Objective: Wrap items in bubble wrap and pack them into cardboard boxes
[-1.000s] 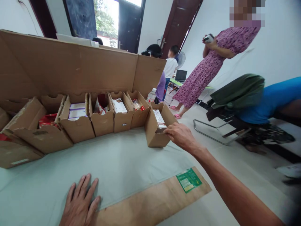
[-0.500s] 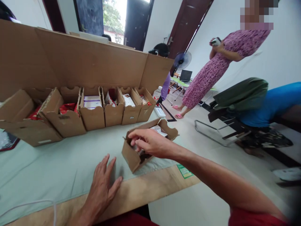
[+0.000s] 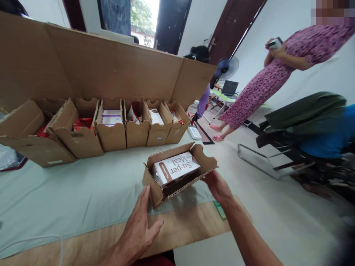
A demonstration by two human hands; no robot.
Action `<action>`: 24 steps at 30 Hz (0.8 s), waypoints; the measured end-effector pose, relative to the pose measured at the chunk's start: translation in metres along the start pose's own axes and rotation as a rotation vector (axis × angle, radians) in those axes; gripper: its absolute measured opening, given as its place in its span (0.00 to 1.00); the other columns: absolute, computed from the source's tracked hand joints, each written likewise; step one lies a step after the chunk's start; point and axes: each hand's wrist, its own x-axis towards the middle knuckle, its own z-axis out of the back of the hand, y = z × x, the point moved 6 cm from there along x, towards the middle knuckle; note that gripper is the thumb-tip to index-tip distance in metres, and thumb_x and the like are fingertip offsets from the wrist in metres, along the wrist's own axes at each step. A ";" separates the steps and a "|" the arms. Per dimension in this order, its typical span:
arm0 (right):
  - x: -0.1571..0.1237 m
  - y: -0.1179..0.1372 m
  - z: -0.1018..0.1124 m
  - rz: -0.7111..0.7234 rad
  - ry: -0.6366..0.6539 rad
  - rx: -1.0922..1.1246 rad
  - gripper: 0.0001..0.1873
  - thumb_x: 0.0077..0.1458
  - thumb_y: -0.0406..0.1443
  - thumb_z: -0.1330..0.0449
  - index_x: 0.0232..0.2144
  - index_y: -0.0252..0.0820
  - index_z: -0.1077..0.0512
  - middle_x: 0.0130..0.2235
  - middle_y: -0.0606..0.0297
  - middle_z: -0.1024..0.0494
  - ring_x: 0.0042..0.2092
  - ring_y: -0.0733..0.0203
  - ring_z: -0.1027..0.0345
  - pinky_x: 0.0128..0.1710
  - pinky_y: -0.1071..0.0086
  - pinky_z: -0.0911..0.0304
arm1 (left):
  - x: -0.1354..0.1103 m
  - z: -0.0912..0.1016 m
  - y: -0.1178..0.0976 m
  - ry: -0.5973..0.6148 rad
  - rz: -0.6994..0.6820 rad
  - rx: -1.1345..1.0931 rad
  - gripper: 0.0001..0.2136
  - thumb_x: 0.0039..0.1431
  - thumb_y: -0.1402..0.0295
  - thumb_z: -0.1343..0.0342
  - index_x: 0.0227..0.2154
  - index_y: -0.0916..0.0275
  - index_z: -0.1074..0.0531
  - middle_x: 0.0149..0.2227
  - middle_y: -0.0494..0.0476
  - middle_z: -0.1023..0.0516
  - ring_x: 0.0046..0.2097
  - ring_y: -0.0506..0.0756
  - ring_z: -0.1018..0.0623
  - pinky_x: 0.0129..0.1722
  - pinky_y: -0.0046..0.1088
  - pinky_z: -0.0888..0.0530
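A small open cardboard box (image 3: 158, 192) sits near the front edge of the table. Inside lies a white packet (image 3: 175, 168) printed "Su-per Meal" with a brown band. My left hand (image 3: 138, 225) rests with fingers stretched out against the box's near left corner. My right hand (image 3: 217, 184) touches the box's right side, with its fingers partly hidden behind the cardboard wall.
A row of several similar cardboard boxes (image 3: 111, 127) with packets stands along a tall cardboard wall (image 3: 111, 70) at the back. A pale green cloth (image 3: 69, 195) covers the table. A person in a patterned dress (image 3: 257, 88) stands at right; a chair (image 3: 291, 125) is beside.
My right hand has come off the top of the box and moved to its right side, uncovering the packet. My left hand has slid up to the box's left corner.
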 end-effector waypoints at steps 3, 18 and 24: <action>-0.015 -0.021 -0.045 0.001 0.044 0.129 0.25 0.56 0.58 0.43 0.41 0.48 0.20 0.49 0.58 0.16 0.52 0.44 0.24 0.45 0.52 0.27 | 0.018 0.012 0.007 -0.111 0.084 -0.056 0.39 0.58 0.61 0.43 0.70 0.64 0.51 0.68 0.74 0.39 0.69 0.69 0.36 0.65 0.56 0.34; 0.016 0.000 -0.171 0.015 0.496 0.099 0.26 0.61 0.54 0.41 0.52 0.45 0.23 0.57 0.57 0.21 0.57 0.50 0.29 0.58 0.54 0.34 | 0.084 0.124 0.071 -0.528 0.371 -0.353 0.29 0.45 0.58 0.38 0.51 0.61 0.36 0.52 0.63 0.24 0.58 0.64 0.26 0.62 0.46 0.32; 0.036 0.116 -0.147 0.396 0.321 -0.257 0.13 0.61 0.43 0.38 0.45 0.47 0.20 0.49 0.62 0.17 0.52 0.55 0.25 0.57 0.59 0.33 | 0.079 0.116 0.080 -0.508 0.339 -0.362 0.27 0.51 0.61 0.41 0.54 0.61 0.36 0.54 0.64 0.25 0.58 0.64 0.26 0.59 0.45 0.30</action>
